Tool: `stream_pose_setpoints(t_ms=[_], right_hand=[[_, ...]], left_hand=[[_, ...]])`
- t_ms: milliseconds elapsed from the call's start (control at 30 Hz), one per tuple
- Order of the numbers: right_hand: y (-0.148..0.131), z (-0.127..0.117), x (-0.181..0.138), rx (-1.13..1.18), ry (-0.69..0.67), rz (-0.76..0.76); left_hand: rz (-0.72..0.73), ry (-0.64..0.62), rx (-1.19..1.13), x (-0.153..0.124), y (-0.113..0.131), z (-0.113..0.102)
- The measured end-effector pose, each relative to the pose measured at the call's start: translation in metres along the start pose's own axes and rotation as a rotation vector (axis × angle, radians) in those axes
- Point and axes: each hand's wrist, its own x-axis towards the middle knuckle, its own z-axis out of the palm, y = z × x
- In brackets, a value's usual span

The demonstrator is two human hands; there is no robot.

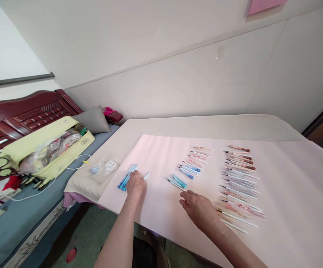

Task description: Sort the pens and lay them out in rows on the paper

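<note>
My left hand point(135, 184) is over a small bundle of blue pens point(126, 178) at the left of the pink sheet, its fingers curled down at their edge. A slim white-and-blue pen point(147, 175) sticks out from its thumb side, apparently pinched there. My right hand point(197, 207) hovers low over the sheet with fingers loosely apart, holding nothing I can see. Just beyond its fingertips lie a white pen refill with a dark tip point(175, 184) and a pair of teal pen barrels point(179, 181). Blue barrels with refills point(190, 169) lie farther back.
A long column of pens and refills point(238, 182) runs down the right side, partly behind my right forearm. Pink-patterned pens point(197, 158) lie mid-sheet. Clear plastic bags point(105, 167) rest at the left table edge. A bench with a yellow bag point(63, 149) stands left.
</note>
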Motion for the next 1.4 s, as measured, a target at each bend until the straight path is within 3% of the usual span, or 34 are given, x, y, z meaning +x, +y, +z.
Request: stream_pose_setpoints(t_ms=[233, 433, 600, 667, 733, 833, 1000, 1067, 1133, 1233, 1300, 1400], right_hand=[[-0.001, 0.007, 0.002, 0.179, -0.024, 0.017], [-0.005, 0.002, -0.001, 1.012, -0.016, 0.130], [-0.009, -0.003, 0.000, 1.814, -0.304, 0.324], [-0.009, -0.002, 0.002, 1.972, -0.348, 0.383], [-0.010, -0.001, 0.002, 2.032, -0.312, 0.376], [-0.012, -0.002, 0.000, 1.849, -0.208, 0.294], [-0.019, 0.001, -0.006, 0.777, 0.221, 0.153], [-0.019, 0.004, -0.006, 0.464, 0.327, 0.134], [-0.018, 0.005, -0.005, 0.416, 0.309, 0.152], [-0.015, 0.001, -0.004, 0.576, 0.191, 0.148], [-0.015, -0.003, -0.005, 0.552, 0.175, 0.130], [-0.017, -0.005, -0.008, 0.339, 0.224, 0.155]], left_hand=[[-0.004, -0.125, -0.355, 0.003, 0.009, -0.005], [0.050, -0.444, -0.833, -0.027, 0.041, -0.012], [0.042, -0.924, -1.421, -0.065, 0.075, -0.005], [0.073, -1.003, -1.499, -0.074, 0.083, -0.004], [0.064, -0.993, -1.572, -0.080, 0.087, -0.004], [0.000, -0.904, -1.668, -0.085, 0.087, -0.005], [-0.046, -0.703, -1.608, -0.090, 0.083, -0.006], [-0.064, -0.639, -1.564, -0.091, 0.083, -0.007], [-0.075, -0.668, -1.588, -0.091, 0.084, -0.008], [-0.076, -0.748, -1.661, -0.089, 0.084, -0.009], [-0.081, -0.682, -1.623, -0.088, 0.083, -0.008], [-0.110, -0.593, -1.546, -0.089, 0.082, -0.007]])
